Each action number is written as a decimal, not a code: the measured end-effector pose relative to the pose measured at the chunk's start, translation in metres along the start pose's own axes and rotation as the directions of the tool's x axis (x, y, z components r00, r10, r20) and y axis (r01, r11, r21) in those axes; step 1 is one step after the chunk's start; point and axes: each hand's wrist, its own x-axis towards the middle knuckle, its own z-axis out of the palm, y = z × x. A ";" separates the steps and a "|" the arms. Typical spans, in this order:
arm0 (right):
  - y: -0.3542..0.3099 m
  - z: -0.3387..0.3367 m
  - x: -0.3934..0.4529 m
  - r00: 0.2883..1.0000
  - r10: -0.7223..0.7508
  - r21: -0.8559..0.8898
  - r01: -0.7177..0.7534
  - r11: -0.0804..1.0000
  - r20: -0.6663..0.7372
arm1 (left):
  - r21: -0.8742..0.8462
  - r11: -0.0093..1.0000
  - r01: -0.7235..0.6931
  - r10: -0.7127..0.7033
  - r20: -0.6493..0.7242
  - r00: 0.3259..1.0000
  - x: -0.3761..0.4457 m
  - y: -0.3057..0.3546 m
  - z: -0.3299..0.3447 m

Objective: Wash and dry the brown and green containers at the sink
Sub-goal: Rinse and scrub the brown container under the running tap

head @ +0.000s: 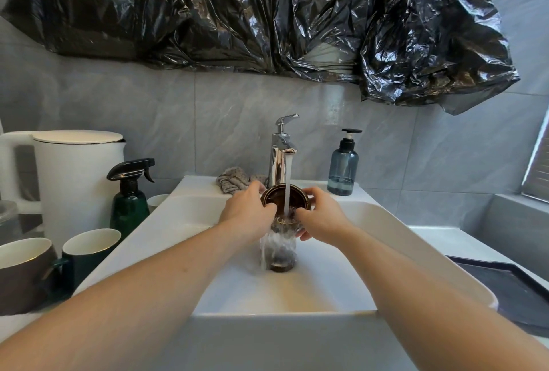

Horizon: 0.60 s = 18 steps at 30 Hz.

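Rinsing is under way in the head view: at centre frame, a left hand (248,210) and a right hand (320,219) each curl fingers around a brown container (277,198), held tilted under the running faucet (280,151) above the white sink (386,222). Water spills down toward the drain. At lower left, brown and green mugs (86,252) wait beside the sink. Next likely comes turning the container, then reaching the cloth (233,180) behind the left hand.
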 end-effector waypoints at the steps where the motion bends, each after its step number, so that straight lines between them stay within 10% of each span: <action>1: 0.001 0.000 0.001 1.000 0.009 -0.008 -0.009 1.000 0.015 | 0.003 1.000 -0.008 0.008 -0.014 1.000 0.000 0.000 0.000; 18: 0.008 0.005 0.009 0.959 0.141 -0.183 -0.097 0.978 0.247 | 0.115 0.991 -0.065 0.073 -0.063 0.995 -0.002 0.002 -0.003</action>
